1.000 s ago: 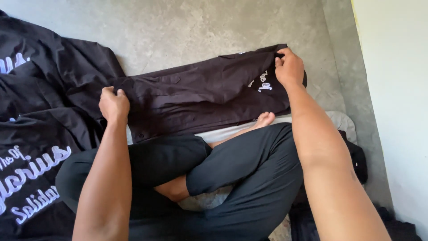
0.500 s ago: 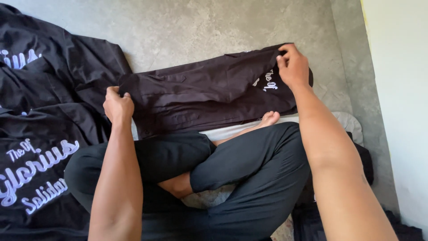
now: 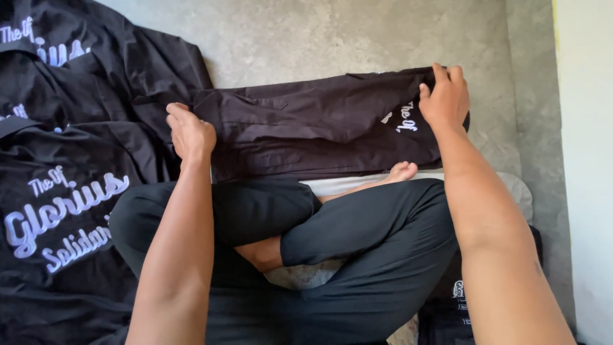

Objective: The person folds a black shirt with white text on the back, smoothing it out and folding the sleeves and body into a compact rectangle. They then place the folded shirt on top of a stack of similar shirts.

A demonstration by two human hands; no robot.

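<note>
Far left: pile of black shirts with pale lettering, spread over the grey floor, one overlapping the next.

Left hand: curled, fingers pinching the left end of the folded shirt, thumb side up, knuckles toward the camera.

Centre: folded shirt, black, doubled into a long narrow band, running left to right on the floor just beyond the crossed legs. Creased and rumpled along its length, a slanted fold near the right end, a scrap of white lettering showing there. Near edge just beside a bare foot.

Right hand: fingers closed over the band's right end, fingertips hooked on the far edge, cloth beneath the palm.

Far right: pale wall.
</note>
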